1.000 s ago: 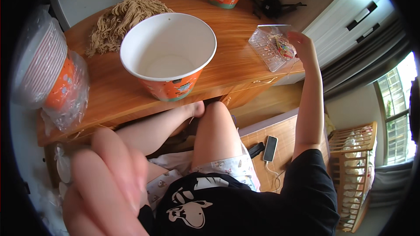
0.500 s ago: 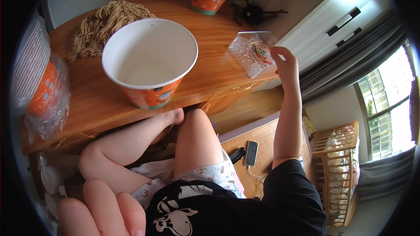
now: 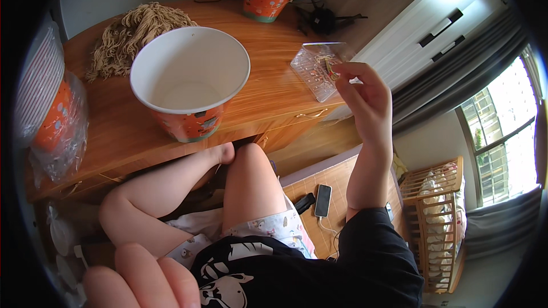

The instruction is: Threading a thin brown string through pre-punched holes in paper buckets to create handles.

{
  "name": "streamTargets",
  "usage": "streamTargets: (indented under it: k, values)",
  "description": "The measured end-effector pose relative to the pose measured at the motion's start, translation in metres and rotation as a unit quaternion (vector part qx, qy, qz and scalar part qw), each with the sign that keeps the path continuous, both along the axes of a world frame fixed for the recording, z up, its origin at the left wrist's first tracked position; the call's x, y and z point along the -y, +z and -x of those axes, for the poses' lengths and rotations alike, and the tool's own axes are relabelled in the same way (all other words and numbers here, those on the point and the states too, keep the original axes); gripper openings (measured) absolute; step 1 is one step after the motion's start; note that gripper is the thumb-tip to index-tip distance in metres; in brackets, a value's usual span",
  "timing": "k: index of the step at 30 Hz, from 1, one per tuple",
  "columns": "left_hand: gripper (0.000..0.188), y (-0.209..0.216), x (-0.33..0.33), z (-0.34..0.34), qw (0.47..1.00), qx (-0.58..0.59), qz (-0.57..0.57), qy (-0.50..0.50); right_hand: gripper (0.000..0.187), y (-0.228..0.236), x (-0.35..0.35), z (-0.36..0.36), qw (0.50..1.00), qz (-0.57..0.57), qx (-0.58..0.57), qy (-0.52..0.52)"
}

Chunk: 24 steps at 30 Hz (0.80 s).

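Note:
My right hand (image 3: 368,100) is raised at the desk's right edge, thumb and forefinger pinched together over a clear plastic box (image 3: 314,82). Small coloured pieces (image 3: 330,65) and thin string lie in that box. Whether the pinch holds one of them is too small to tell. Close to the camera at the lower left, my left hand (image 3: 140,279) is closed with curled fingers; whatever it may hold is hidden. A large paper bucket (image 3: 191,122), white inside and orange outside, stands upright on the desk with its mouth toward me. Neither hand touches it.
On the wooden desk (image 3: 268,94) lies a heap of tan yarn (image 3: 137,31). Stacked orange buckets (image 3: 268,3) stand at the back, beside a black tripod-like object (image 3: 322,20). More buckets in plastic wrap (image 3: 57,108) stand at left. A phone (image 3: 323,199) lies right of my legs.
My right hand has shifted left and slightly down, its fingertips now further over the clear box. My left hand has moved slightly right. The whole view has shifted a little.

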<state>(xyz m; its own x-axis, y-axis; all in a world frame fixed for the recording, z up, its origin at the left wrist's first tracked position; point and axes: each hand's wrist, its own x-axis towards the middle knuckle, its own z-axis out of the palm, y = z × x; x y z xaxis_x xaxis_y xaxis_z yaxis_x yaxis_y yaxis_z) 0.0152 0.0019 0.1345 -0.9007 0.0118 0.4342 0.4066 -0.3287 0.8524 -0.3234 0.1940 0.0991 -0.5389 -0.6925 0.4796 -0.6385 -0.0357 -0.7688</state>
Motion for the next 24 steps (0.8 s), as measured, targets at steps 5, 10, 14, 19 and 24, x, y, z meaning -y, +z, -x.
streamTargets:
  k: [5, 10, 14, 19, 24]
  values:
    - [0.013, 0.015, -0.013, -0.017, 0.999, 0.040, 0.003, 0.007, 0.032, 0.034, -0.016, -0.061, 0.983, 0.083, -0.075, 0.147]
    - [0.013, 0.026, -0.029, -0.028, 0.997, 0.080, 0.005, 0.003, 0.044, 0.078, -0.004, -0.090, 0.889, 0.141, -0.267, 0.344]
    - [0.013, 0.032, -0.051, -0.051, 0.995, 0.092, 0.016, 0.016, 0.047, 0.088, -0.009, -0.112, 0.876, 0.164, -0.275, 0.361]
    - [0.010, 0.031, -0.090, -0.072, 0.999, 0.026, 0.019, 0.013, 0.047, 0.111, -0.019, -0.124, 0.874, 0.182, -0.294, 0.340]
    - [0.011, 0.028, -0.109, -0.093, 0.996, -0.063, 0.022, 0.056, 0.047, 0.113, -0.040, -0.159, 0.900, 0.195, -0.259, 0.291]
